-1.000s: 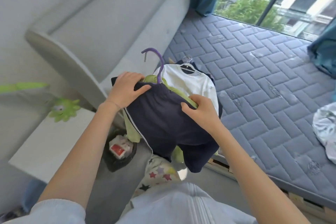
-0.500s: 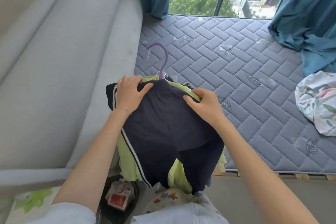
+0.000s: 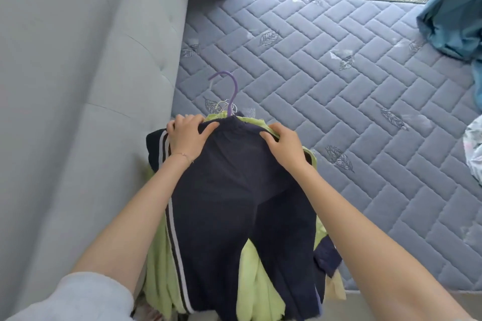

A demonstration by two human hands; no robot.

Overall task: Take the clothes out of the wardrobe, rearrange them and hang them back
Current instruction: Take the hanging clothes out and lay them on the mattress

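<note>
Over mattress [image 3: 339, 117] edge | left hand [image 3: 187, 137], right hand [image 3: 285, 150]: grip still pinching navy shorts [image 3: 234, 203] | hanger [image 3: 233, 91] apparently unmoved

Quilted blue-grey mattress [image 3: 326, 112], floral cloth [image 3: 473, 154] on R edge, teal curtain [image 3: 453, 15] draped on far R corner

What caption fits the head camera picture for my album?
Left hand and right hand hold navy striped pants over a green garment on a purple hanger above the mattress.
</note>
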